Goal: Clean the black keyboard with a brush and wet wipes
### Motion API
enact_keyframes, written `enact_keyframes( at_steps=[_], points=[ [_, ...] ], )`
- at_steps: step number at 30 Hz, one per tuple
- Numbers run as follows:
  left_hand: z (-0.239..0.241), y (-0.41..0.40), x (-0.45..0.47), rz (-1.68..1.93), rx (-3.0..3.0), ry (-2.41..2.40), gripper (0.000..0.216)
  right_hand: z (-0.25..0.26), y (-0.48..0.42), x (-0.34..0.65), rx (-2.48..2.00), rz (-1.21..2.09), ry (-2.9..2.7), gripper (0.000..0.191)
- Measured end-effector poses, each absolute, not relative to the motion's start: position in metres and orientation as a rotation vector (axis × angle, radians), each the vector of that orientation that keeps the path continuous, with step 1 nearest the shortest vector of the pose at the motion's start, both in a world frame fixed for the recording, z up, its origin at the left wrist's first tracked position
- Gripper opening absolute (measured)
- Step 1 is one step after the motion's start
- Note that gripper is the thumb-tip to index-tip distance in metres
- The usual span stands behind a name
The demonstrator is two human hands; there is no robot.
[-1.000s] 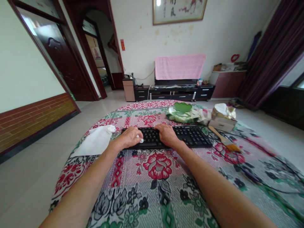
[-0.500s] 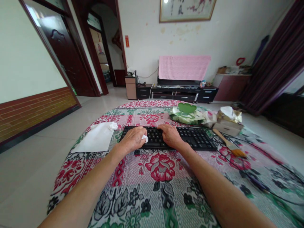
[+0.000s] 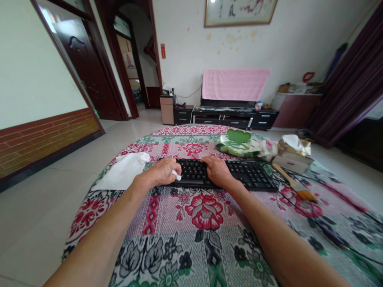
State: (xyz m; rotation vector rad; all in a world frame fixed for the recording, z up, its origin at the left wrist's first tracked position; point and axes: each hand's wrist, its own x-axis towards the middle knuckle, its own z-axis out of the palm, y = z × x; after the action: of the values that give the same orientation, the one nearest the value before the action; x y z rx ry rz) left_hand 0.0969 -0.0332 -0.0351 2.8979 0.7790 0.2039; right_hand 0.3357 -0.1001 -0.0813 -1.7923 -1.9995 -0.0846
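A black keyboard (image 3: 251, 175) lies across a round table covered by a floral cloth (image 3: 203, 215). My left hand (image 3: 161, 172) rests on the keyboard's left end, fingers closed round a small white wad of tissue (image 3: 176, 175) pressed against the keys. My right hand (image 3: 217, 171) lies flat on the middle of the keyboard, fingers spread over the keys and holding nothing. A white sheet of tissue (image 3: 124, 175) lies on the cloth left of my left hand.
Behind the keyboard lie a green wipes pack (image 3: 237, 143) and a small box with crumpled wrapping (image 3: 295, 155). A wooden-handled brush (image 3: 295, 185) and dark cables (image 3: 323, 223) lie at the right. Beyond the table stand a TV cabinet under a pink towel (image 3: 235, 83) and doorways.
My left hand with the tissue wad slid slightly right along the keys, then back toward the left end. The right hand stayed put. The view shifted slightly.
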Motion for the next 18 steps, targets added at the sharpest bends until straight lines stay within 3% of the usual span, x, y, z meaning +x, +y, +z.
enact_keyframes(
  at_steps=[10, 18],
  points=[
    [-0.036, -0.031, 0.100, 0.216, 2.883, 0.711, 0.027, -0.081, -0.100, 0.335, -1.795, -0.087, -2.000, 0.041],
    [-0.021, -0.024, 0.083, 0.026, 2.776, 0.919, 0.027, -0.080, -0.101, 0.336, -1.784, -0.090, -2.013, 0.041]
  ],
)
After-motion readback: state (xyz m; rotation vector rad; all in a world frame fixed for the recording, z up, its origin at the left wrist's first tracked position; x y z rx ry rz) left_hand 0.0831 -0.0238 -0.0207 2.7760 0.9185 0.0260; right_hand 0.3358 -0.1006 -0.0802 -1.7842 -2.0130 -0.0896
